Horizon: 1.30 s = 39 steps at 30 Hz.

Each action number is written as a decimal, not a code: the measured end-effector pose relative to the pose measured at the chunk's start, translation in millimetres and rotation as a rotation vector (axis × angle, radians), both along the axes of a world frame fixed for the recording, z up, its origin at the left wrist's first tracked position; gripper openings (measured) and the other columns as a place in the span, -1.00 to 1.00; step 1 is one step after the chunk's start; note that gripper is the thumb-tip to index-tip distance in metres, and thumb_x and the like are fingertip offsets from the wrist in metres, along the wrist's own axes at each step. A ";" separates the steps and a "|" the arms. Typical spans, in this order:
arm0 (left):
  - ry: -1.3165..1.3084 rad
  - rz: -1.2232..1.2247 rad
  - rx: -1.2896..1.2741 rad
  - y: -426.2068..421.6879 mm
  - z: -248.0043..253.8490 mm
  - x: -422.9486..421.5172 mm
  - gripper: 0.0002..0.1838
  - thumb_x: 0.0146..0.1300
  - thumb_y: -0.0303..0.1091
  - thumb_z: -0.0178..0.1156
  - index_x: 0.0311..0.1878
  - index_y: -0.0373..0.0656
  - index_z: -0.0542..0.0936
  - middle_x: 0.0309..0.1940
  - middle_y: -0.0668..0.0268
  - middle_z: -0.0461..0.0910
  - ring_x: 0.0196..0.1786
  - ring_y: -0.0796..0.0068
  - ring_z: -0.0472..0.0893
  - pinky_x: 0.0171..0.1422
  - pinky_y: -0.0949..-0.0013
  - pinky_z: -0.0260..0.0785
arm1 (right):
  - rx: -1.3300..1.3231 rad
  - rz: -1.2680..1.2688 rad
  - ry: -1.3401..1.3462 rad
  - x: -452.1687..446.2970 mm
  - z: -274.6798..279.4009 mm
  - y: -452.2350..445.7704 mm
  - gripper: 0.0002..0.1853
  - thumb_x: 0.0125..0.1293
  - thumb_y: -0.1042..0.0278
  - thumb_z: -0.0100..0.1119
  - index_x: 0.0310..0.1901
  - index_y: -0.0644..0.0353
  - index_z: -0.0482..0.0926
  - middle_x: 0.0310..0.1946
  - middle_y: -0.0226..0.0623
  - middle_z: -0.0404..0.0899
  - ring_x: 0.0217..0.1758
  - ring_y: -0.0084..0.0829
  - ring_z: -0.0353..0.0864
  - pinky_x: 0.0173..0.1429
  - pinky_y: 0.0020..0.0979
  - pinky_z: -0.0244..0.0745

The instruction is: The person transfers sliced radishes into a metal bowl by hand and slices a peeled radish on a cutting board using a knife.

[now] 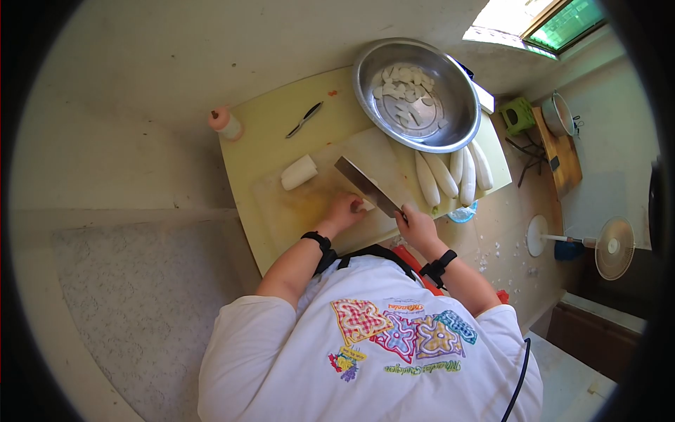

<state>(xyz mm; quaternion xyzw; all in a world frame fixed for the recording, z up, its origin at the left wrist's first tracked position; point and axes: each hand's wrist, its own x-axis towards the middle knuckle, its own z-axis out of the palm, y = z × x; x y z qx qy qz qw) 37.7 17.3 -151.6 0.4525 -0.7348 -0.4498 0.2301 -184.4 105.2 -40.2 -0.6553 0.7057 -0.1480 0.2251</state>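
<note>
Slicing looks underway: the right hand [418, 226] clutches the cleaver [368, 187], the left [343, 214] curls, grip unclear, beside a white vegetable piece [369, 205] on the cutting board [369, 146], and the next cut calls for tucked fingers!

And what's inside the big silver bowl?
Inside the bowl there are lots of pale cut pieces, lying loosely over its bottom. The pieces cover the bottom right underneath them, so I can't tell what's there.
</note>
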 end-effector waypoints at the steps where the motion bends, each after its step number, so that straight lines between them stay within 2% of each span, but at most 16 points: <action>1: 0.000 0.000 0.001 0.0 4.8 0.0 -0.69 -0.01 -0.24 0.47 -0.24 -0.19 0.65 -0.30 0.16 0.65 -0.18 0.17 0.62 -0.04 0.19 0.51 | 0.012 0.013 0.007 0.9 1.1 0.8 -0.71 0.44 0.08 0.06 -0.29 0.14 0.43 -0.56 -0.01 0.58 -0.45 0.13 0.58 -0.37 0.08 0.43; 5: -0.044 -0.017 -0.027 -0.6 11.8 -0.1 -0.69 0.02 -0.23 0.45 -0.25 -0.22 0.64 -0.30 0.14 0.64 -0.19 0.16 0.64 -0.06 0.19 0.52 | 0.018 0.032 0.024 1.5 -3.7 4.8 -0.71 0.44 0.08 0.06 -0.29 0.14 0.42 -0.57 -0.02 0.57 -0.46 0.12 0.58 -0.37 0.08 0.43; 7: -0.052 -0.015 -0.036 -0.7 11.4 -0.1 -0.69 0.02 -0.23 0.44 -0.25 -0.22 0.64 -0.30 0.13 0.64 -0.20 0.16 0.64 -0.06 0.19 0.52 | 0.088 0.024 0.024 3.4 2.5 4.2 -0.74 0.42 0.14 0.10 -0.28 0.18 0.44 -0.51 0.00 0.59 -0.40 0.12 0.59 -0.33 0.05 0.43; 13: -0.046 -0.002 -0.002 0.2 12.2 -0.4 -0.68 0.01 -0.24 0.45 -0.24 -0.23 0.64 -0.29 0.12 0.64 -0.20 0.16 0.64 -0.07 0.19 0.52 | 0.082 0.041 0.028 4.6 8.3 2.8 -0.75 0.42 0.15 0.10 -0.29 0.16 0.44 -0.54 -0.01 0.58 -0.42 0.12 0.59 -0.34 0.06 0.43; 18: -0.063 -0.033 -0.088 -1.5 7.3 0.2 -0.70 0.00 -0.24 0.44 -0.25 -0.21 0.65 -0.30 0.13 0.65 -0.20 0.15 0.64 -0.06 0.18 0.52 | 0.070 0.071 0.053 5.6 11.0 2.4 -0.75 0.42 0.15 0.10 -0.30 0.16 0.44 -0.56 -0.03 0.57 -0.45 0.11 0.58 -0.36 0.06 0.43; 25: -0.094 -0.027 -0.038 -2.7 14.9 -2.3 -0.74 -0.03 -0.24 0.42 -0.30 -0.13 0.63 -0.34 0.20 0.63 -0.17 0.12 0.60 -0.04 0.12 0.47 | 0.033 0.080 0.056 4.4 7.3 3.7 -0.75 0.42 0.16 0.10 -0.31 0.15 0.44 -0.59 -0.04 0.56 -0.48 0.09 0.57 -0.38 0.06 0.42; 27: -0.134 -0.035 -0.053 -4.1 15.3 -3.2 -0.72 -0.01 -0.23 0.42 -0.30 -0.19 0.64 -0.33 0.14 0.65 -0.24 0.13 0.65 -0.10 0.17 0.52 | 0.028 0.082 0.059 4.4 6.3 3.5 -0.76 0.42 0.16 0.10 -0.31 0.15 0.44 -0.59 -0.04 0.56 -0.48 0.08 0.57 -0.39 0.05 0.42; 32: -0.153 -0.018 -0.034 -3.4 16.0 -4.8 -0.71 -0.02 -0.22 0.43 -0.30 -0.19 0.63 -0.34 0.14 0.64 -0.25 0.14 0.65 -0.11 0.17 0.52 | -0.010 0.088 0.063 3.1 0.7 4.4 -0.76 0.42 0.17 0.11 -0.31 0.14 0.44 -0.59 -0.05 0.55 -0.49 0.08 0.57 -0.40 0.04 0.42; 34: -0.147 -0.012 -0.025 -2.8 14.1 -4.7 -0.71 -0.02 -0.22 0.43 -0.29 -0.19 0.63 -0.34 0.14 0.64 -0.25 0.14 0.65 -0.11 0.17 0.52 | 0.003 0.101 0.079 2.9 1.9 4.1 -0.73 0.45 0.10 0.03 -0.31 0.10 0.43 -0.57 -0.08 0.57 -0.48 0.06 0.59 -0.40 0.04 0.44; 39: -0.133 0.010 -0.038 -0.5 12.8 -5.7 -0.70 -0.03 -0.22 0.44 -0.30 -0.20 0.63 -0.33 0.12 0.64 -0.24 0.14 0.65 -0.10 0.17 0.53 | 0.044 0.131 0.097 4.6 6.9 3.4 -0.74 0.46 0.10 0.02 -0.29 0.11 0.42 -0.56 -0.08 0.58 -0.47 0.06 0.60 -0.39 0.05 0.45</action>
